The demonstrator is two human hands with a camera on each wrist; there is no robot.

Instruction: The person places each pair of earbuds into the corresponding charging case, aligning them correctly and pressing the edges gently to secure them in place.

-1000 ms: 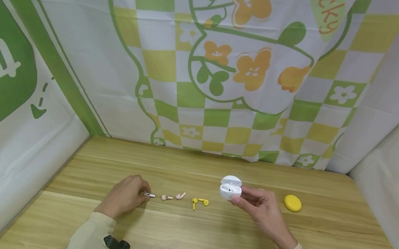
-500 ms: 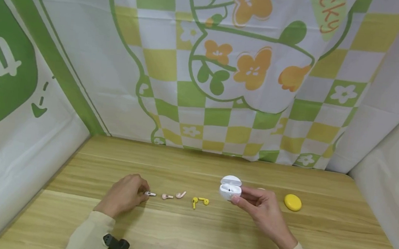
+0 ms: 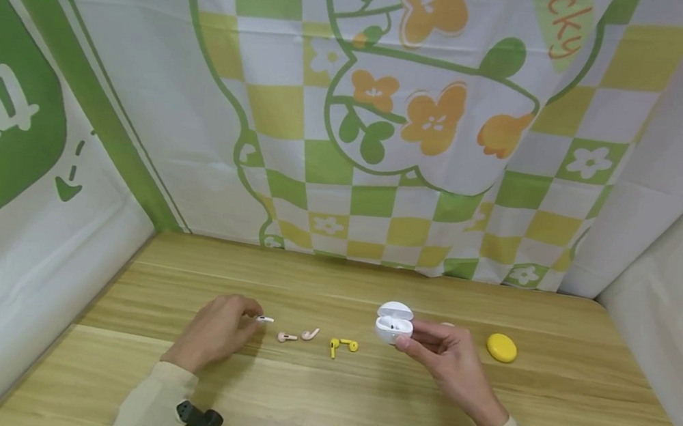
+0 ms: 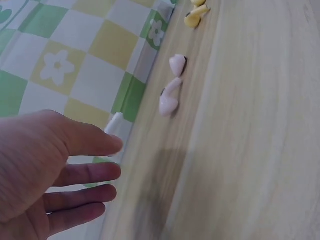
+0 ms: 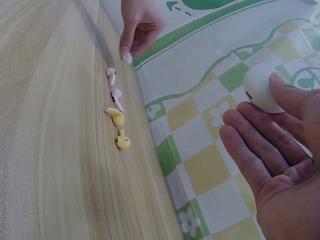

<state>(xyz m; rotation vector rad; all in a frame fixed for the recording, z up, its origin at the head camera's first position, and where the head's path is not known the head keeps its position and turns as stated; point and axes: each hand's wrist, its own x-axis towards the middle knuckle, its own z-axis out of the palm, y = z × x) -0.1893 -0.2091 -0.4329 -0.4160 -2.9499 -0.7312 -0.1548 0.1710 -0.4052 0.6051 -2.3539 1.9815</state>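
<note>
My left hand (image 3: pixel 215 332) pinches a white earbud (image 3: pixel 266 319) between thumb and forefinger, its stem pointing right; the hand hides its other end. In the left wrist view the stem (image 4: pixel 115 122) sticks out past the thumb, over the table, while the other fingers stay apart. My right hand (image 3: pixel 458 372) holds a rounded white earbud case (image 3: pixel 394 329) with its lid up, thumb in front and fingers behind. A small dark spot shows inside the case. From the right wrist view, the case's smooth shell (image 5: pixel 261 86) sits between thumb and forefinger.
Two pink earbuds (image 3: pixel 287 337) lie on the wooden table (image 3: pixel 311 402) right of my left hand. Farther right are two yellow earbuds (image 3: pixel 333 347). A round yellow case (image 3: pixel 501 348) rests beyond my right hand, which mostly hides a pale object (image 3: pixel 447 324). Patterned cloth (image 3: pixel 373 202) hangs behind.
My left hand has raised the white earbud from the tabletop, shifting it slightly away and to the right. The right hand and the open case have stayed nearly still.
</note>
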